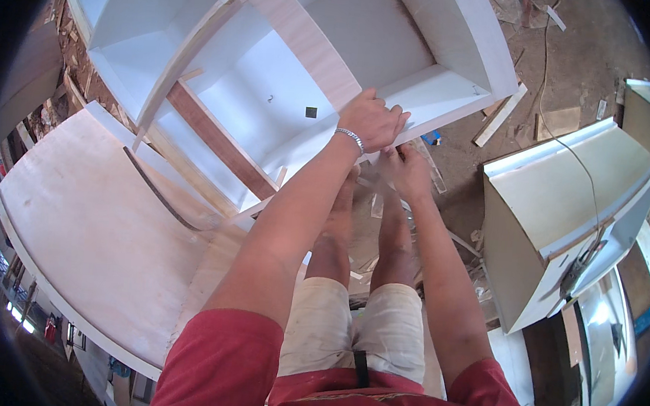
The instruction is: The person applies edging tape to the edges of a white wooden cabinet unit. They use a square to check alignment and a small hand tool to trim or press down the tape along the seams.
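Observation:
A large wooden cabinet frame with white-lined compartments lies in front of me. My left hand, a chain bracelet on its wrist, is closed at the cabinet's near edge, where a pale wooden crosspiece meets it. Just below and to the right, my right hand is curled with its fingers up against the same edge strip. Whatever either hand pinches is hidden by the fingers. A small dark square shows on the white panel inside the middle compartment.
To the left stands a curved plywood panel. A reddish-brown wooden bar spans one compartment. On the right are cream cabinet boxes with a cable draped over them. Wood offcuts and scraps litter the dirt floor.

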`<state>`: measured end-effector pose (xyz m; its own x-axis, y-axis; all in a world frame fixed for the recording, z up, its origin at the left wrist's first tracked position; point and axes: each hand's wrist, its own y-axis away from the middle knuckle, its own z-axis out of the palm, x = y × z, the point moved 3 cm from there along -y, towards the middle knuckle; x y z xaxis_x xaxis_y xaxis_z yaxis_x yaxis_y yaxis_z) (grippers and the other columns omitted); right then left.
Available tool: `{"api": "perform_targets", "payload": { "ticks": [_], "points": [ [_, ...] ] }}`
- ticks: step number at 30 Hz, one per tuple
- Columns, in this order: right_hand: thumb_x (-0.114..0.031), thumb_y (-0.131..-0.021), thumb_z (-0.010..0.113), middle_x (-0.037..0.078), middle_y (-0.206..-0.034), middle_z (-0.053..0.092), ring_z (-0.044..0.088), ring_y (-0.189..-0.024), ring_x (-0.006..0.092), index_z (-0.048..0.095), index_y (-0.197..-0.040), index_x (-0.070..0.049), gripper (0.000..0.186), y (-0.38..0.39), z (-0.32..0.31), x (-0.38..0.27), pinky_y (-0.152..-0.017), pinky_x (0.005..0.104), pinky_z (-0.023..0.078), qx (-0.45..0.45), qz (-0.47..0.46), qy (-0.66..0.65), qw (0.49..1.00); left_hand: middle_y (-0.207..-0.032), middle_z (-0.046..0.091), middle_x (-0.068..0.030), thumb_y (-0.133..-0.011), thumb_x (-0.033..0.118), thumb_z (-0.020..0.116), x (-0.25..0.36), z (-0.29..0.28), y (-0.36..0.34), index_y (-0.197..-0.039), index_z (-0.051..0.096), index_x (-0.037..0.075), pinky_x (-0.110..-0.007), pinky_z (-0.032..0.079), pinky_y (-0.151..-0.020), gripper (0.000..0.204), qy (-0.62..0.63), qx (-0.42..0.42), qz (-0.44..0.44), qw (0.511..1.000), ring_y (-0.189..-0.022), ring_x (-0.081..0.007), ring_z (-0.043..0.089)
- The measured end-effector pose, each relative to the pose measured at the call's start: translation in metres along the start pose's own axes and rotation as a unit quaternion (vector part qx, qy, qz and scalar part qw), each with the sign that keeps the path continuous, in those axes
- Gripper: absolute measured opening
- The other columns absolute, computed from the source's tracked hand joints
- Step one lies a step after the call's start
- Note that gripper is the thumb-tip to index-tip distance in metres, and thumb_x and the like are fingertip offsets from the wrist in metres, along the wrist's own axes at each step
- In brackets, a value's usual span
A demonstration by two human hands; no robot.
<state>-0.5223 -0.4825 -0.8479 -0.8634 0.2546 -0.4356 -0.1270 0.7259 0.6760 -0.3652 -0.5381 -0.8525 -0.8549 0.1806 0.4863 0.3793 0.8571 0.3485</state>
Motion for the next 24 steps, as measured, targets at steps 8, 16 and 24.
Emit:
{"api": "perform_targets", "payload": {
  "ticks": [8, 16, 24],
  "points": [
    [-0.049, -0.096, 0.067, 0.028, -0.096, 0.072, 0.069, -0.098, 0.0452, 0.07, -0.109, 0.001, 0.052, -0.003, -0.006, 0.0, -0.086, 0.0503, 0.053, -0.092, 0.001, -0.088, 0.992, -0.066, 0.069, -0.0099, -0.107, 0.034, 0.045, -0.004, 0.006, 0.006, -0.086, 0.069, 0.013, -0.038, 0.044, -0.082, 0.038, -0.035, 0.038, -0.016, 0.999, -0.065, -0.025, 0.067],
    [-0.048, -0.093, 0.071, 0.027, -0.106, 0.071, 0.069, -0.103, 0.0406, 0.066, -0.116, 0.004, 0.057, 0.013, 0.001, 0.039, -0.091, 0.0447, 0.051, -0.13, -0.021, -0.085, 0.988, -0.064, 0.066, -0.0101, -0.107, 0.034, 0.045, 0.003, 0.008, 0.002, -0.085, 0.071, 0.013, -0.039, 0.045, -0.081, 0.041, -0.088, 0.046, -0.023, 0.995, -0.062, -0.0265, 0.064],
    [-0.044, -0.095, 0.066, 0.022, -0.101, 0.073, 0.07, -0.099, 0.0418, 0.068, -0.119, -0.004, 0.046, 0.017, 0.005, 0.045, -0.09, 0.0481, 0.052, -0.088, -0.062, -0.139, 0.984, -0.072, 0.068, -0.0093, -0.105, 0.031, 0.053, 0.003, 0.011, 0.015, -0.089, 0.07, 0.011, -0.04, 0.046, -0.084, 0.03, -0.07, 0.131, -0.015, 0.989, -0.069, -0.0263, 0.064]
  ]
}}
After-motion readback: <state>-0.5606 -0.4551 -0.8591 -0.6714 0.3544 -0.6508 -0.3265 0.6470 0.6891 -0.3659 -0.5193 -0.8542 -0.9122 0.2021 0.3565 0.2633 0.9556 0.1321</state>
